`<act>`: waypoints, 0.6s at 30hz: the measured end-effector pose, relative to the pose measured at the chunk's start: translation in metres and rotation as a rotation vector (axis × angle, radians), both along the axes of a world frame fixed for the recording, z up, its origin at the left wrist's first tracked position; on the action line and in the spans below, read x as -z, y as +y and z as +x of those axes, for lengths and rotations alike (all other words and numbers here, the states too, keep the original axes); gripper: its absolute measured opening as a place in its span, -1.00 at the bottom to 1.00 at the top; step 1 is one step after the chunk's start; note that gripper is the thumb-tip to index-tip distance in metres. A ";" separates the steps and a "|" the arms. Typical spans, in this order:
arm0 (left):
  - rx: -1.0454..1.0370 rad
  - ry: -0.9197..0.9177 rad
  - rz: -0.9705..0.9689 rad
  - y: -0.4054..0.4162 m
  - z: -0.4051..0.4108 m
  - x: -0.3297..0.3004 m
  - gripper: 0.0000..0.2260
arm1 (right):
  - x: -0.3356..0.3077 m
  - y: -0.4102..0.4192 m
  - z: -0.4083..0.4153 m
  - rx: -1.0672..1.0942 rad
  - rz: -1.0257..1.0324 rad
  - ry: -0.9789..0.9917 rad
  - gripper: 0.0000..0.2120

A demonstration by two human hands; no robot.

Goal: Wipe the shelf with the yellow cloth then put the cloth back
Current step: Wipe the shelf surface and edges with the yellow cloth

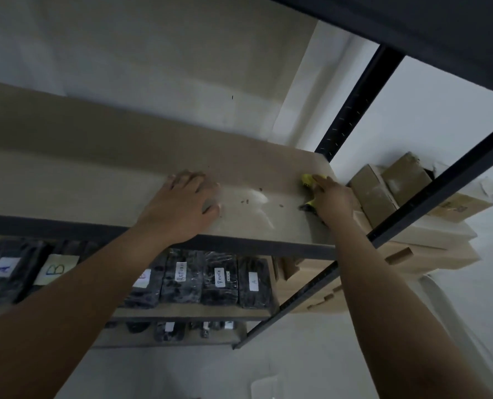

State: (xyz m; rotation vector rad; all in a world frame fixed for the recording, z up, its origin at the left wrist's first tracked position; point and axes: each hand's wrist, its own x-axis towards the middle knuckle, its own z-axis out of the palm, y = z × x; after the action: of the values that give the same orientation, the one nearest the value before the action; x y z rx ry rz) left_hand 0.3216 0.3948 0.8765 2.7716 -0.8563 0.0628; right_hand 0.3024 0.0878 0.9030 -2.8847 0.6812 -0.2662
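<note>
Wiping the shelf (pixel 124 180): right hand (pixel 330 194) presses the yellow cloth (pixel 308 180) flat at centre right — sweep it towards the dark crumbs (pixel 246 201); left hand (pixel 182 203) braces, fingers spread, empty.

The shelf (pixel 95 180), a pale board on a dark metal frame, is taken as the landmark. The left hand (pixel 182 205) is laid flat on it near its front edge, fingers spread. The right hand (pixel 330 197) is pressed on the yellow cloth (pixel 308 180) at the shelf's right end, most of the cloth being hidden beneath it. Dark crumbs (pixel 245 200) are scattered on the shelf between the hands. Cardboard boxes (pixel 389 185) are stacked just beyond its right end. Labelled black packages (pixel 219 280) are lined up on the board below it.
</note>
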 end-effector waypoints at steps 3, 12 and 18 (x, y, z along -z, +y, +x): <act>-0.005 -0.033 -0.011 0.000 0.000 0.003 -0.50 | -0.007 -0.009 0.023 0.047 0.126 -0.013 -0.62; -0.027 -0.005 -0.006 -0.003 -0.001 -0.002 -0.28 | -0.015 -0.006 0.080 -0.267 0.140 -0.028 -0.64; -0.048 -0.020 0.008 -0.004 -0.001 -0.001 -0.27 | -0.013 0.025 0.126 -0.408 0.156 -0.006 -0.62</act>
State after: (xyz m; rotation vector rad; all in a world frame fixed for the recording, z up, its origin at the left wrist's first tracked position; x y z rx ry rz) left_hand 0.3208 0.3907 0.8778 2.8033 -0.7965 0.0958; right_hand 0.4282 0.1123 0.9158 -2.7854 0.0957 -0.1566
